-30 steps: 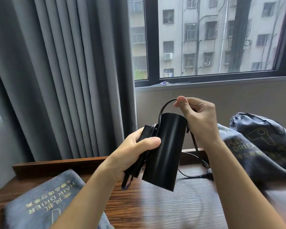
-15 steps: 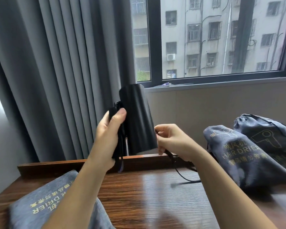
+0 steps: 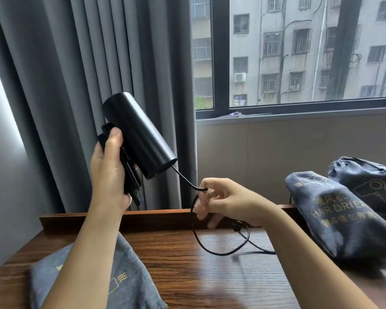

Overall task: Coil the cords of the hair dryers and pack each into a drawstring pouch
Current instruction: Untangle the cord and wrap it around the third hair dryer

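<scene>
My left hand (image 3: 108, 175) grips the folded handle of a black hair dryer (image 3: 138, 134), held up in front of the curtain with its barrel tilted down to the right. A black cord (image 3: 218, 252) runs from the barrel's lower end to my right hand (image 3: 223, 200), which pinches it, then loops down onto the wooden table (image 3: 210, 275). Several turns of cord lie against the handle under my left fingers. An empty grey drawstring pouch (image 3: 129, 284) lies flat at the front left, partly under my left forearm.
Two filled grey pouches (image 3: 334, 219) printed "HAIR DRIER" lie at the right, the rear one (image 3: 370, 186) against the wall. A raised wooden lip (image 3: 161, 217) edges the table's back. Grey curtains (image 3: 98, 63) hang at the left, beside a window.
My left hand has tilted the dryer so its barrel points down to the right. My right hand has moved right and away from the barrel, drawing the cord out below it.
</scene>
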`<move>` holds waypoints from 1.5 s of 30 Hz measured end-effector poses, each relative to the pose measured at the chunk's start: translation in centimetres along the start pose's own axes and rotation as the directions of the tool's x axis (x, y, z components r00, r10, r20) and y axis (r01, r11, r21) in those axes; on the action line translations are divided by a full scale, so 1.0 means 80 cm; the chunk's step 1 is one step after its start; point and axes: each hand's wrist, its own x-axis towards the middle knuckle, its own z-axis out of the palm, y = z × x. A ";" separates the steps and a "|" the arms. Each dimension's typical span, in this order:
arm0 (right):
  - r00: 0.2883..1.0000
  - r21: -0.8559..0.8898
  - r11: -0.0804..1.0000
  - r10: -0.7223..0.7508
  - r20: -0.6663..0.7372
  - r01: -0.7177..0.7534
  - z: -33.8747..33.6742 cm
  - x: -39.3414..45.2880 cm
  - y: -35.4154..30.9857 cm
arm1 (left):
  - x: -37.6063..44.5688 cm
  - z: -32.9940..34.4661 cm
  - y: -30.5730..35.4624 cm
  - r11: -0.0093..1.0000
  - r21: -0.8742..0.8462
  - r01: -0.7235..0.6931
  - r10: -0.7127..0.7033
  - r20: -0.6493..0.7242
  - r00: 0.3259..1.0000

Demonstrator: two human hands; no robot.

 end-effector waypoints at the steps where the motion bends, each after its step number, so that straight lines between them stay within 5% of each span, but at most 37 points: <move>1: 0.999 -0.020 0.999 -0.028 -0.027 0.027 0.000 0.001 0.000 | 0.002 -0.002 0.001 1.000 0.005 -0.012 0.012 -0.001 1.000; 5: 0.905 -0.357 0.926 -0.251 -0.344 0.121 -0.006 0.012 0.007 | 0.005 -0.006 0.001 0.999 -0.001 -0.032 0.032 -0.011 0.999; 8: 0.848 -0.330 0.922 -0.335 -0.412 0.204 -0.018 0.006 0.006 | 0.008 -0.006 0.001 0.997 0.008 -0.073 0.073 -0.047 0.996; 11: 0.893 -0.220 0.949 -0.291 -0.344 0.224 -0.032 -0.013 -0.005 | 0.014 -0.013 0.002 0.988 0.033 -0.148 0.150 -0.109 0.983; 16: 0.968 -0.619 0.785 -0.170 -0.184 0.021 -0.034 -0.025 -0.027 | 0.025 -0.033 0.005 0.962 0.140 -0.233 0.258 -0.198 0.946; 19: 0.987 -0.697 0.709 -0.159 -0.011 0.106 -0.007 -0.030 -0.048 | 0.026 -0.032 0.001 0.963 0.150 -0.226 0.252 -0.191 0.949; 21: 0.987 -0.662 0.733 -0.132 0.090 0.158 0.014 -0.030 -0.061 | 0.026 -0.028 -0.003 0.961 0.164 -0.223 0.249 -0.164 0.955; 28: 0.988 -0.262 0.964 0.081 0.133 -0.044 0.060 -0.022 -0.063 | 0.009 -0.006 -0.022 0.948 0.251 -0.198 0.197 0.032 0.980; 32: 0.978 -0.214 0.965 0.178 0.113 -0.151 0.058 -0.021 -0.067 | -0.008 0.014 -0.029 0.937 0.270 -0.220 0.201 0.099 0.975; 39: 0.977 0.192 0.963 0.204 -0.068 -0.188 0.090 -0.005 -0.052 | -0.031 0.036 -0.040 0.916 0.307 -0.259 0.218 0.163 0.962; 41: 0.965 0.364 0.902 0.260 -0.027 -0.233 0.092 -0.002 -0.054 | -0.027 0.032 -0.039 0.920 0.289 -0.264 0.239 0.121 0.964; 43: 0.969 0.314 0.923 0.246 -0.034 -0.223 0.090 -0.004 -0.056 | -0.020 0.026 -0.039 0.923 0.275 -0.270 0.268 0.047 0.962; 45: 0.980 0.017 0.989 0.148 -0.135 -0.147 0.087 -0.009 -0.060 | -0.012 0.020 -0.039 0.940 0.244 -0.238 0.254 -0.038 0.966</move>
